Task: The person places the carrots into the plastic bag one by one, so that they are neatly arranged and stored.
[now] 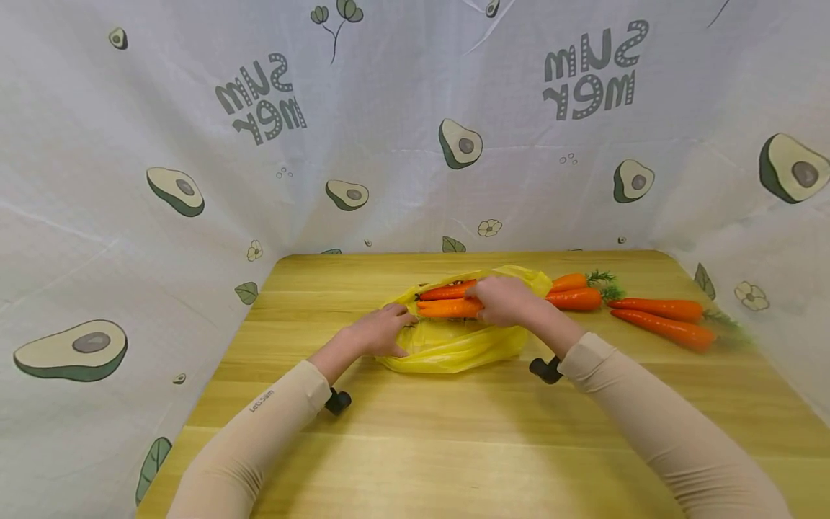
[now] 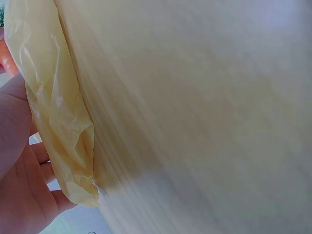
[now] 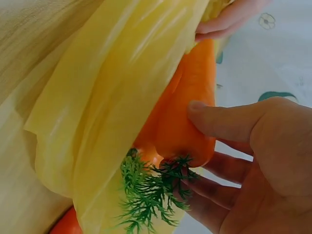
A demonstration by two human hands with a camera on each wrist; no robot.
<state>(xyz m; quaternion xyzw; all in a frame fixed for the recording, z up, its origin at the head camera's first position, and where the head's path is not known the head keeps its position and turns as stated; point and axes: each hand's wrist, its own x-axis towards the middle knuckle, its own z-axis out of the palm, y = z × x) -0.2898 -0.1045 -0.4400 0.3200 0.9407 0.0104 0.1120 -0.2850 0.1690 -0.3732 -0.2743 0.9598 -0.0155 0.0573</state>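
A crinkled yellow plastic bag (image 1: pixel 447 353) lies spread on the table with its mouth facing up. At its left end my left hand (image 1: pixel 379 331) holds the rim, and in the left wrist view the bag's film (image 2: pixel 61 112) passes over its fingers. My right hand (image 1: pixel 506 299) reaches over the bag and grips an orange carrot (image 1: pixel 447 308). Thumb on the near side of this carrot (image 3: pixel 187 112), fingers behind, it holds the thick end by the green fronds (image 3: pixel 151 190). Beside it in the bag lies a redder carrot (image 1: pixel 447 291).
Just right of the bag lie an orange carrot (image 1: pixel 568 283) and a redder carrot (image 1: pixel 577 299). Farther right are two more carrots, one behind (image 1: pixel 668 309) and one in front (image 1: pixel 668 329). A patterned white cloth (image 1: pixel 402 144) hangs behind the wooden table (image 1: pixel 415 447).
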